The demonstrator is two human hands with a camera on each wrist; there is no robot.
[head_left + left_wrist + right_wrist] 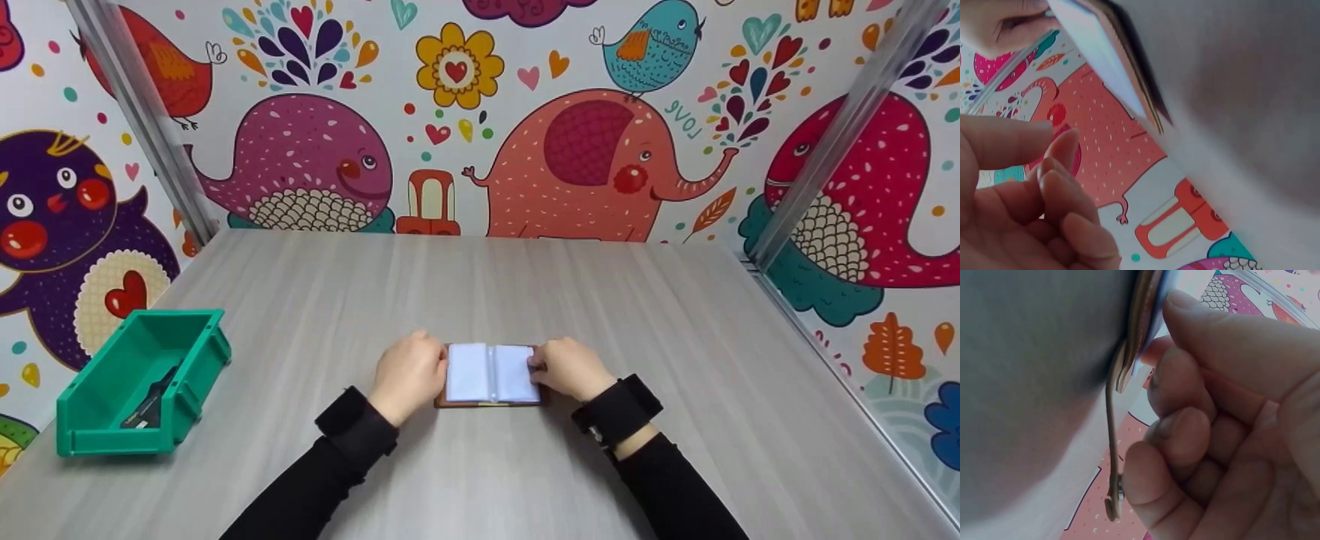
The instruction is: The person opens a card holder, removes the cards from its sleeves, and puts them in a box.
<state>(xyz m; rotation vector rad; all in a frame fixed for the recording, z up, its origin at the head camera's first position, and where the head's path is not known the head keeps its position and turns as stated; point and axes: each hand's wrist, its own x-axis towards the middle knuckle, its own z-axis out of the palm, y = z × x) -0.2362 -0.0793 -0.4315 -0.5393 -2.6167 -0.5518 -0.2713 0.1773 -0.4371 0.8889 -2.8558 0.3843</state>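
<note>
A small brown card holder (493, 406) lies spread open on the table, its clear whitish sleeves (469, 373) facing up. Beside its left edge is my left hand (409, 375); in the left wrist view the loosely curled fingers (1067, 197) stand apart from the holder (1129, 64) with nothing between them. At the right edge my right hand (574, 369) pinches the sleeves between thumb and index finger. In the right wrist view a strap (1111, 433) with a metal snap sticks out from the cover, near the other curled fingers (1179, 436).
A green plastic bin (112, 442) stands at the left side of the table, with a dark flat item (148, 409) inside. Printed cartoon walls (442, 150) and metal posts (142, 120) bound the grey wood-grain table (480, 480).
</note>
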